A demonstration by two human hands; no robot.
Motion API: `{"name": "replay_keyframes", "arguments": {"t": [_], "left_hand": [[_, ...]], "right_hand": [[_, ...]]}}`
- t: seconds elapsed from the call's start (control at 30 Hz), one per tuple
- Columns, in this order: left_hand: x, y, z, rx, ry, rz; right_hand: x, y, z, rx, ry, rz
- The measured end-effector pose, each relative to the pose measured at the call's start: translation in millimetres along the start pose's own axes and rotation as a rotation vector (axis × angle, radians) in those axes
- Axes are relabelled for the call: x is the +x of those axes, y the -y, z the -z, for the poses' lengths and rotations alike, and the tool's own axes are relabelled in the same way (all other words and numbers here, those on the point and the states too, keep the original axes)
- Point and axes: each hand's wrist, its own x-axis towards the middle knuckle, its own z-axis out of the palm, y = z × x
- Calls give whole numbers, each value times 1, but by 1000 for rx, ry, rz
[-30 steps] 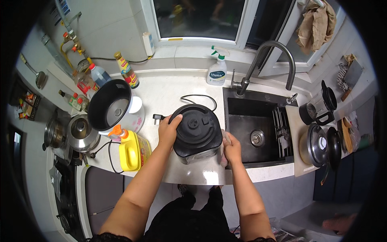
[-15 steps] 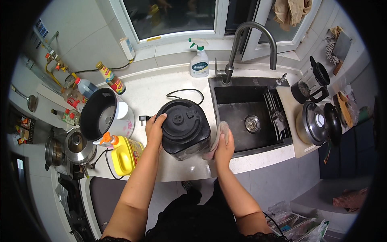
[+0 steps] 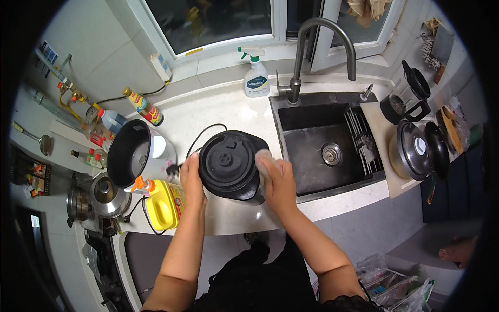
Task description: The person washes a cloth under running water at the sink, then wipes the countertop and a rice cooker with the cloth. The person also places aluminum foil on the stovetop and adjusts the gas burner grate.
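Note:
A black blender base (image 3: 228,162) with a round, ringed top stands on the white worktop in front of me. My left hand (image 3: 193,182) is pressed against its left side, steadying it. Against its right side, my right hand (image 3: 278,182) holds a bunched greyish-pink cloth (image 3: 264,157), which touches the edge of the base. A black cord (image 3: 200,136) curves behind the base, and its dark plug lies near my left wrist, smeared by motion. The front of the base is mostly turned away from sight.
Left of the base stand a yellow spray jug (image 3: 162,208) and a large dark-lined pot (image 3: 129,156). To the right is a black sink (image 3: 306,151) with a tall tap (image 3: 297,67). A white spray bottle (image 3: 256,80) stands behind; a blender jug (image 3: 403,99) is at far right.
The blender base has turned and tilted in my hands. My right hand and the cloth have moved up and left along its side. The cord loop has shifted left.

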Motion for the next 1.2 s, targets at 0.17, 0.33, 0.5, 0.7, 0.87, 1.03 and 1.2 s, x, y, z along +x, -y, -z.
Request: {"name": "replay_keyframes", "arguments": {"t": [0.17,0.33,0.5,0.7,0.87,1.03,1.2], "left_hand": [[14,9,-12,-67,113,-41],[14,4,-15,-56,191,-23],[18,5,-8,-75,214,21],[17,4,-21,-118,215,20],[16,2,-17,-141,200,36],[16,5,-14,-105,201,11],[16,4,-24,-103,133,7]], "right_hand": [[55,1,-6,-50,-51,-50],[57,-2,1,-118,65,-9],[-17,29,6,-240,-31,165],[71,1,1,-195,43,62],[15,10,0,-87,-10,116],[-14,23,9,-34,38,119],[63,3,7,83,102,-162]]}}
